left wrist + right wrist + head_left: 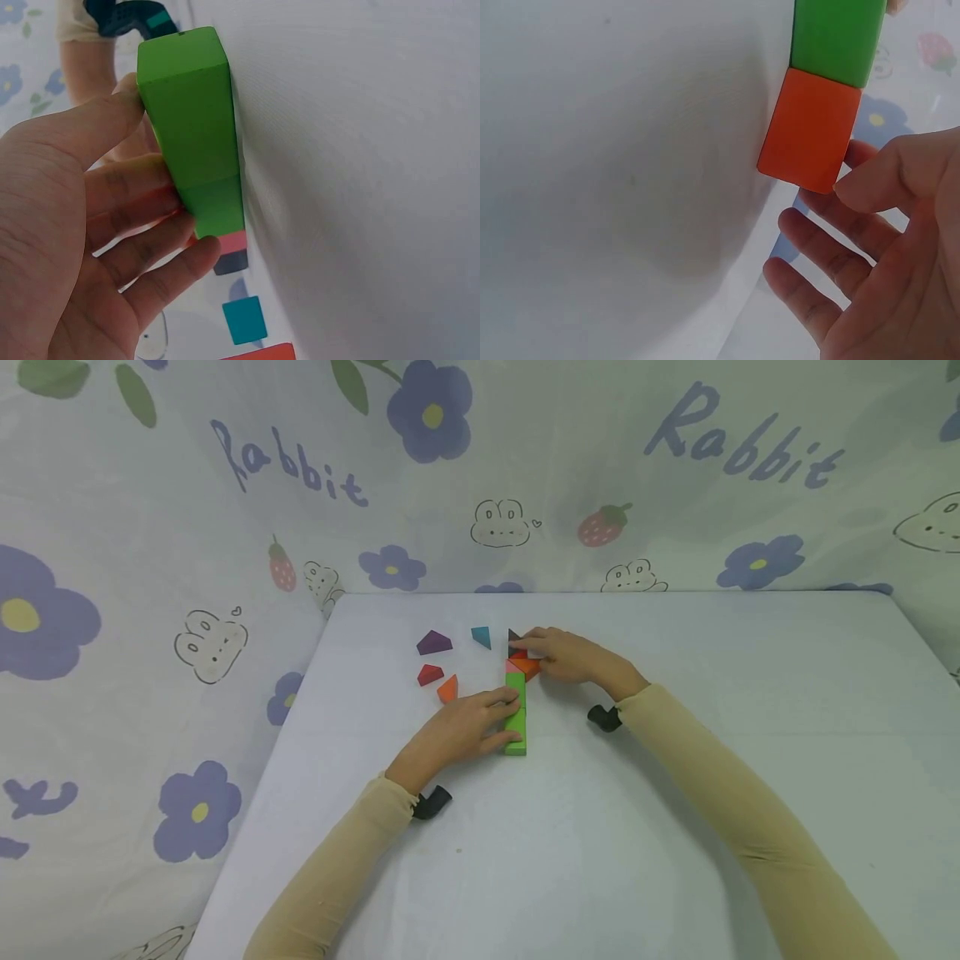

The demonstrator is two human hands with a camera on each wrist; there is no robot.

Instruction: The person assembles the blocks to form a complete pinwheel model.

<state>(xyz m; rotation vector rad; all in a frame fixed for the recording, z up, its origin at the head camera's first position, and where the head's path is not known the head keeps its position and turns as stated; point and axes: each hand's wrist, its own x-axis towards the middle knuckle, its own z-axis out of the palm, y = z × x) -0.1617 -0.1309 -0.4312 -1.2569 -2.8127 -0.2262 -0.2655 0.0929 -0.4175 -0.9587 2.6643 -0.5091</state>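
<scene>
Two green blocks [516, 722] lie end to end in a column on the white table. My left hand [480, 722] rests on them from the left, its fingers nearly straight and its thumb by the near end. A pink block [512, 667] adjoins the far end of the green column. Beside it, an orange block [529, 668] points right, with a red block [519, 654] and a dark triangular block [513, 637] just beyond. My right hand [570, 656] holds the orange block at its outer end with thumb and fingers. Its index finger reaches toward the dark block, partly hiding the red one.
Left of the column lie a purple block [434, 643], a blue block [482, 636], another red block [430, 674] and another orange block [447, 688]. A patterned cloth [525, 468] hangs behind the white table [675, 827].
</scene>
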